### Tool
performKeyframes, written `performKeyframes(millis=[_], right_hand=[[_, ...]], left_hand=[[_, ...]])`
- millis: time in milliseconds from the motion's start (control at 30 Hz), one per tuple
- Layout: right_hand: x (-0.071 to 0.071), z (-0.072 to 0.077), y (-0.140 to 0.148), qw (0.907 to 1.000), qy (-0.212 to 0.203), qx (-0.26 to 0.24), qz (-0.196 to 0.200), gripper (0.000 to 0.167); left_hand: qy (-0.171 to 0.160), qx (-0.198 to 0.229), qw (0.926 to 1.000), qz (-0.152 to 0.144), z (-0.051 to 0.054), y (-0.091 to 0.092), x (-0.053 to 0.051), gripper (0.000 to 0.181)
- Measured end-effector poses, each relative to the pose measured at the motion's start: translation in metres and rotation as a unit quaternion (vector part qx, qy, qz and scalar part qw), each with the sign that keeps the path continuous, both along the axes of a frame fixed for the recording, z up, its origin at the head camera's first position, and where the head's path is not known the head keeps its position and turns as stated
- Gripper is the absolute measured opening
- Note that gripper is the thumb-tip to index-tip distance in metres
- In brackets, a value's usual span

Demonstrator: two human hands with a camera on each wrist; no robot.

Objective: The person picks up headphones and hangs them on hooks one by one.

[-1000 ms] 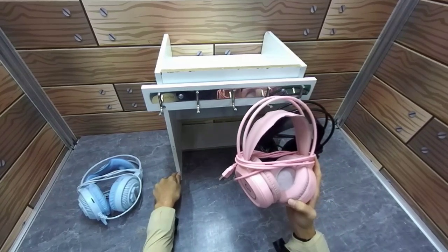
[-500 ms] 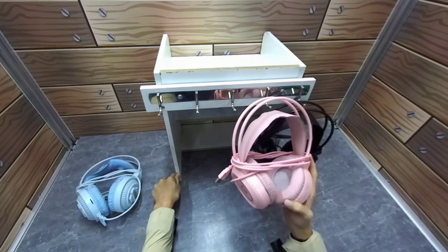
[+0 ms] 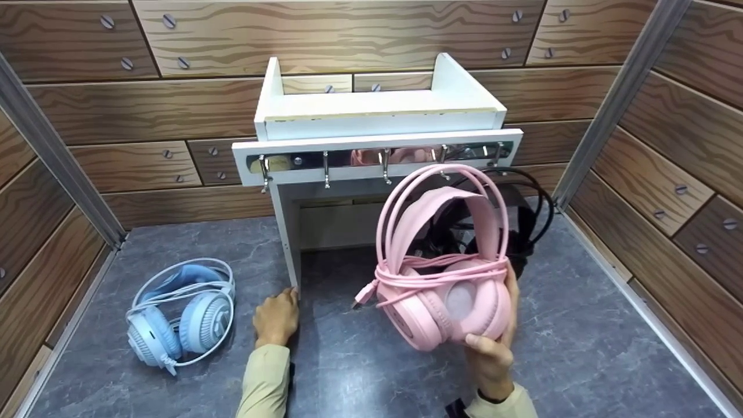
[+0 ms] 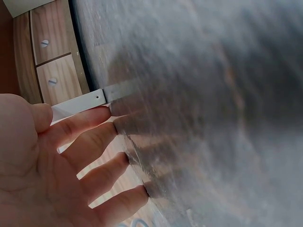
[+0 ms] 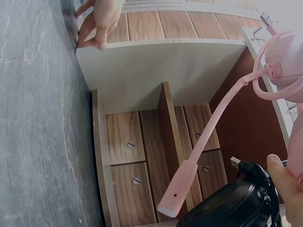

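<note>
Walls: wood-patterned boards (image 3: pixel 325 35) rise behind and beside the white shelf (image 3: pixel 377 128).
Table: gray and marbled (image 3: pixel 360 354), beneath the shelf.
Right fingers: the right hand (image 3: pixel 491 357) grips the pink headset (image 3: pixel 490 303) low by an ear cup, thumb in front.
Left fingers: the left hand (image 3: pixel 276 316) pinches the front edge of the shelf's left leg, low down, fingertips at the table.
Pink headset: held up before the shelf's right half, band uppermost; cable (image 3: pixel 444 278) wound round it, plug (image 3: pixel 364 295) sticking out leftward.
Hook rack (image 3: pixel 355 175): across the shelf's front.
Black object: partly hidden (image 3: pixel 518 229), near the shelf's right side, behind the pink headset.
Blue headset (image 3: pixel 204 325): on the table, left of the shelf.
</note>
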State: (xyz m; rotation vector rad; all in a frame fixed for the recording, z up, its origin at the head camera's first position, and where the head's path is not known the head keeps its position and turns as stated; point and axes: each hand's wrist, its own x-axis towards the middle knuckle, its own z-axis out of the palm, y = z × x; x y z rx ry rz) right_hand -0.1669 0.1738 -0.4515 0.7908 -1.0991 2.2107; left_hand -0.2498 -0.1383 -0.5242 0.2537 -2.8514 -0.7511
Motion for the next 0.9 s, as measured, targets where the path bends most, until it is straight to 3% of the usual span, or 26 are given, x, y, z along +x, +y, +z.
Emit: performKeyframes(millis=[367, 667, 900], right_hand=[[0.0019, -0.0013, -0.0038, 0.9999, -0.01, 0.008, -0.011, 0.115], [0.0019, -0.0007, -0.0068, 0.9998, -0.016, 0.014, 0.006, 0.114], [0.0011, 0.0, -0.0088, 0.9993, -0.02, 0.02, -0.023, 0.115]], left_hand=[[0.001, 0.002, 1.0, 0.003, -0.001, 0.0009, 0.0004, 0.037], [0.007, -0.003, 1.0, -0.002, -0.0019, -0.0001, 0.0007, 0.037], [0.009, -0.005, 0.9999, -0.01, -0.0005, -0.0004, 0.0003, 0.036]])
